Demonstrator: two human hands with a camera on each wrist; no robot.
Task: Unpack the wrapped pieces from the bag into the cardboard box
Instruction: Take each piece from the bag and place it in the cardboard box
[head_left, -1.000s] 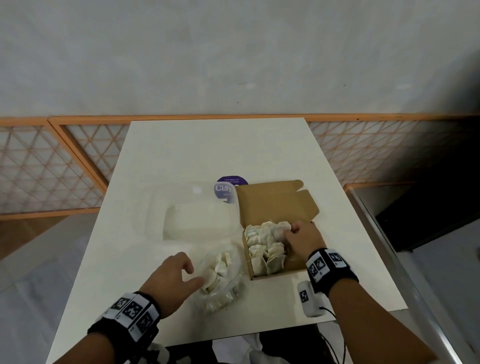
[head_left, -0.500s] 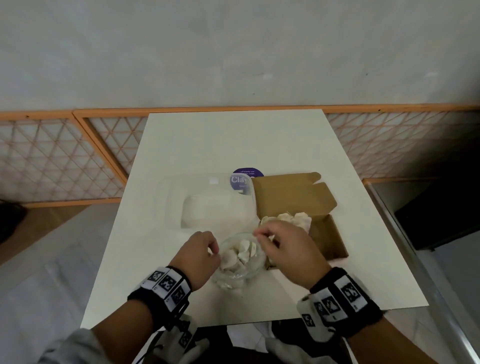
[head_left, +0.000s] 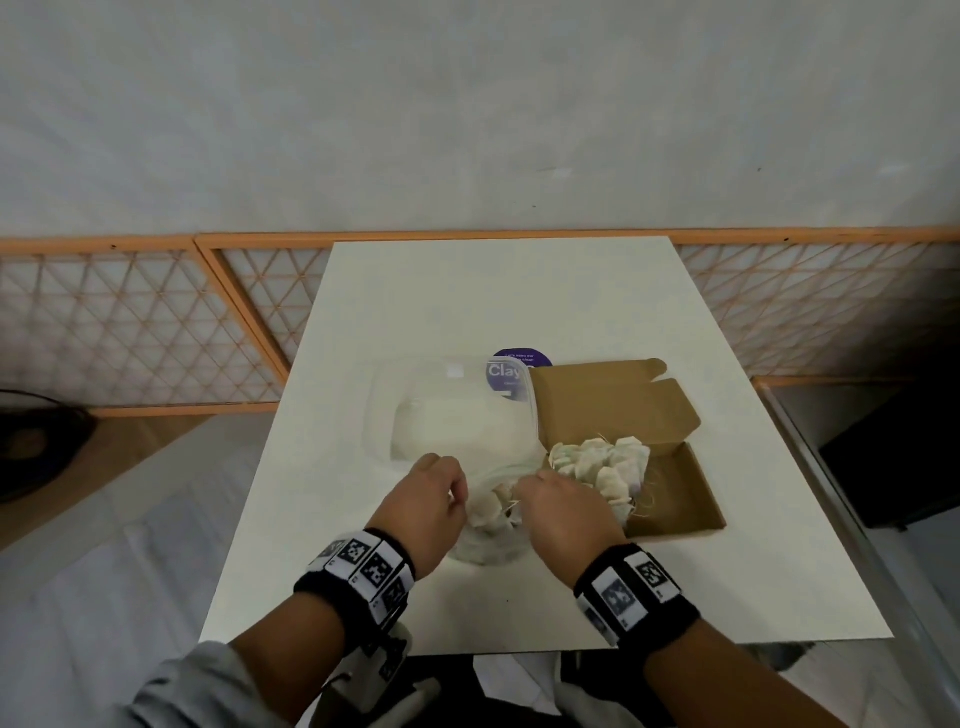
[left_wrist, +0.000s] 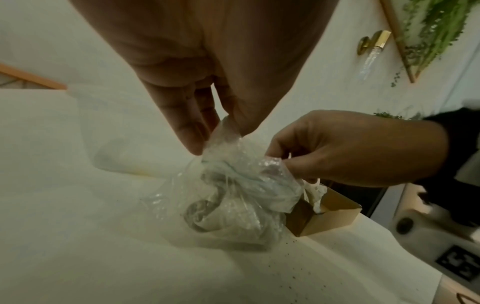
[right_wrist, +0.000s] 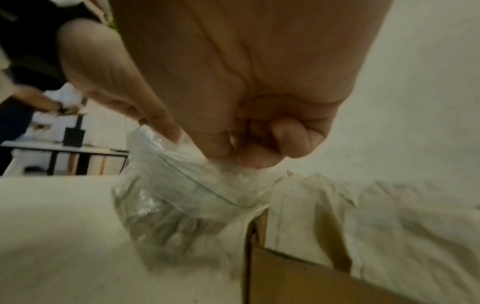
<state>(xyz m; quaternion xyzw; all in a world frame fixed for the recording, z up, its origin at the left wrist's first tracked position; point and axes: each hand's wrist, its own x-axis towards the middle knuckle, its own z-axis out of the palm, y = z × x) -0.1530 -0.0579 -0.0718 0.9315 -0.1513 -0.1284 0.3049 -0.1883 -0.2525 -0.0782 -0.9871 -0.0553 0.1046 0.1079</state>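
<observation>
Left hand (head_left: 426, 512) pinches the left rim of the clear plastic bag (left_wrist: 233, 207); right hand (head_left: 563, 514) pinches its right rim, holding it open on the white table (head_left: 467, 291). Bag with wrapped pieces (head_left: 488, 512) stands just left of the cardboard box (head_left: 680, 499), touching its near corner. More pieces are piled inside the box.

The left hand (left_wrist: 207, 67) pinches the top edge of the clear plastic bag (left_wrist: 233, 201) between thumb and fingertips. Just right of it, the right hand (left_wrist: 345, 148) pinches the bag's opposite edge. Below the right hand sits the cardboard box (left_wrist: 327, 218), touching the bag, on the white table (left_wrist: 78, 236).
</observation>
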